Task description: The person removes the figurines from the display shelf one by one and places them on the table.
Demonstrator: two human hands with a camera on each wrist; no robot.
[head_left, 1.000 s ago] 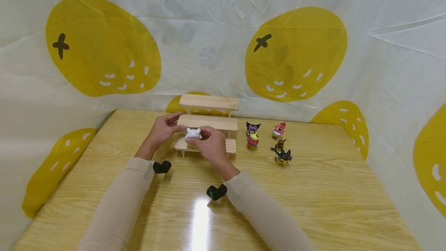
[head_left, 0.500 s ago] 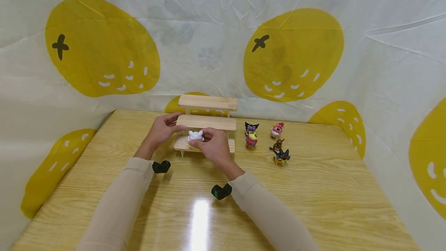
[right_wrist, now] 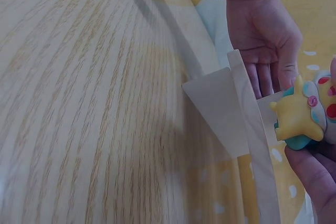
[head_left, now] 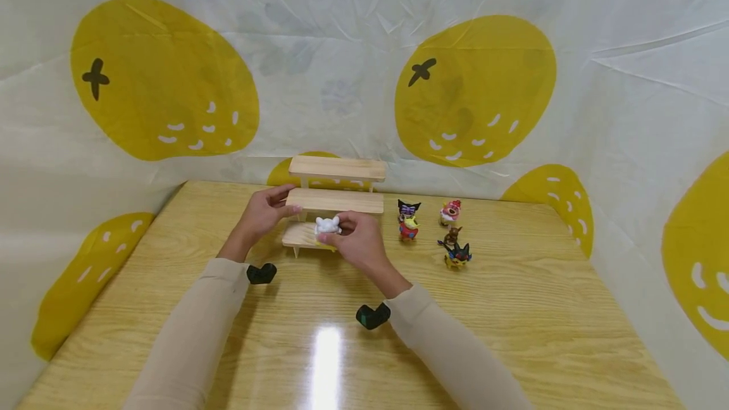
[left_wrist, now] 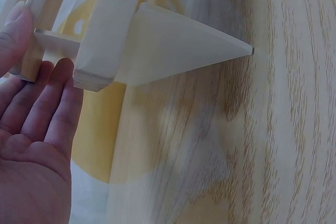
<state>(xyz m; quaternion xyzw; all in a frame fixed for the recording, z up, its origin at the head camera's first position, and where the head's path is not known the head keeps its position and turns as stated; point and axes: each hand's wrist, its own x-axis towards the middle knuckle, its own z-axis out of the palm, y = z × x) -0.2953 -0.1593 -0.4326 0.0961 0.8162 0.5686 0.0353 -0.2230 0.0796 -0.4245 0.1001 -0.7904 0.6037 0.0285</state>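
A three-tier wooden display stand is at the back of the table. My left hand grips the left end of its middle tier, thumb on top; in the left wrist view the fingers lie against the plank's underside. My right hand pinches a small figurine at the lowest tier, near its middle. From behind, the figurine's head is white with rounded ears; the right wrist view shows its yellow star-shaped part, with teal and red spots. The palm hides the right end of the lowest tier.
Right of the stand are several figurines: a black-eared purple one, a red and yellow one, a pink one with a red top, a brown one and a black and yellow one. A patterned cloth hangs behind.
My right hand has shifted rightward along the lowest tier with the figurine still pinched. The left hand keeps its hold on the stand. The head view has turned slightly.
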